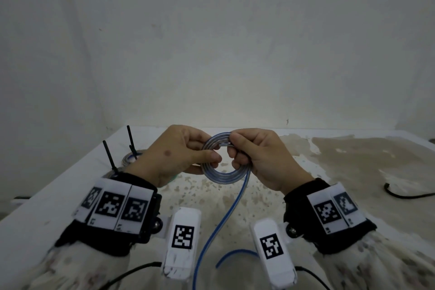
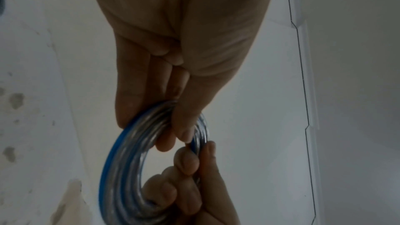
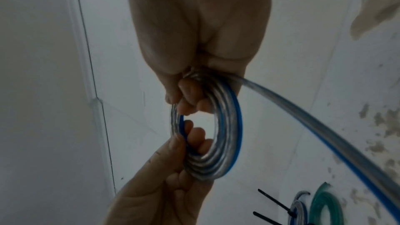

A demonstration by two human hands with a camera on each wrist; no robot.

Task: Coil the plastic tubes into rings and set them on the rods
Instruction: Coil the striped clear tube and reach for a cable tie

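While the left hand (image 1: 179,153) pinches its left side, the right hand (image 1: 256,155) grips the coiled tube (image 1: 220,175).

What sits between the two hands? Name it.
The blue-striped tube coil sits between them in the head view: left hand pinches one side, right hand grips the other.

I see a glossy, clear blue-striped plastic tube coil (image 1: 221,173) above a matt, stained, blotchy white bench (image 1: 270,186) beside thin black rods (image 1: 108,156).

Plain pale wall (image 1: 211,42), white stained tabletop (image 1: 353,160) against it, dim even light
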